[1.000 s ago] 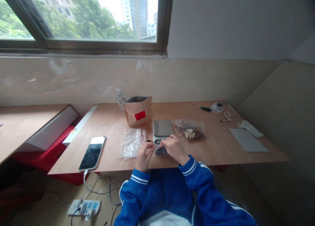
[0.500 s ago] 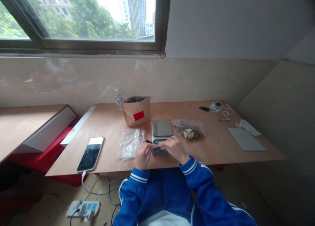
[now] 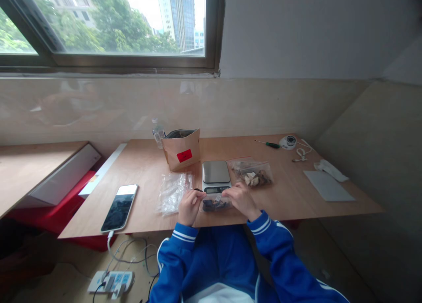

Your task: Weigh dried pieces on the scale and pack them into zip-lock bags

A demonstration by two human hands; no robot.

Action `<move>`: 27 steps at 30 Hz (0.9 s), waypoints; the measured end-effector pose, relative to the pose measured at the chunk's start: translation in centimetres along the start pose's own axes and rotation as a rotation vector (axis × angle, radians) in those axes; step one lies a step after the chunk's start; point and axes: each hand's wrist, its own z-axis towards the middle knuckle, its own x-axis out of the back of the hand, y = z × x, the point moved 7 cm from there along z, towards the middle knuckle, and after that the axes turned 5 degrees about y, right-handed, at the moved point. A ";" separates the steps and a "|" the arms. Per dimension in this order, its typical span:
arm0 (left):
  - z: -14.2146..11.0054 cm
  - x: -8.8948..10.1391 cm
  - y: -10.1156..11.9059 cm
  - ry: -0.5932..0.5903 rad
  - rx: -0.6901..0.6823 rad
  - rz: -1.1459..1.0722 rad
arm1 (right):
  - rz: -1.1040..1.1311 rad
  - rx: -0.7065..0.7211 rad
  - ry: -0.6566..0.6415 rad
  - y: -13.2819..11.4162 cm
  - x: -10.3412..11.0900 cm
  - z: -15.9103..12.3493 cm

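Note:
A small clear zip bag (image 3: 215,202) with dark pieces inside lies at the near edge of the wooden table (image 3: 290,197). My left hand (image 3: 189,206) pinches its left end and my right hand (image 3: 242,199) pinches its right end, fingers closed on the top strip. Just behind the bag stands a small digital scale (image 3: 215,175) with a steel pan. A dark little object (image 3: 198,190) lies next to my left fingers.
A pile of clear bags (image 3: 172,191) lies left of the scale, a filled clear bag (image 3: 252,173) right of it. A brown paper pouch (image 3: 181,149) stands behind with a bottle (image 3: 158,132). A phone (image 3: 119,201), a screwdriver (image 3: 267,144) and white paper (image 3: 327,186) also lie about.
My two hands have moved apart along the top of the small bag, and the bag now lies spread out between them instead of bunched under my right hand.

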 end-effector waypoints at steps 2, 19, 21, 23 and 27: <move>0.1 0.1 -0.2 0.015 0.023 -0.008 | -0.007 -0.011 0.011 0.4 0.3 -0.3; 0.6 -2.0 -0.1 -0.079 0.093 -0.051 | 0.081 -0.297 0.038 5.5 2.5 -4.1; 0.8 -1.9 0.1 -0.083 0.083 -0.036 | 0.124 -0.345 0.041 6.8 3.3 -4.4; 1.1 -1.1 -0.3 -0.055 0.102 -0.032 | 0.099 -0.399 0.049 8.9 4.9 -4.7; 1.7 1.8 -2.0 0.067 0.201 -0.039 | -0.195 -0.595 0.087 14.2 8.7 -6.0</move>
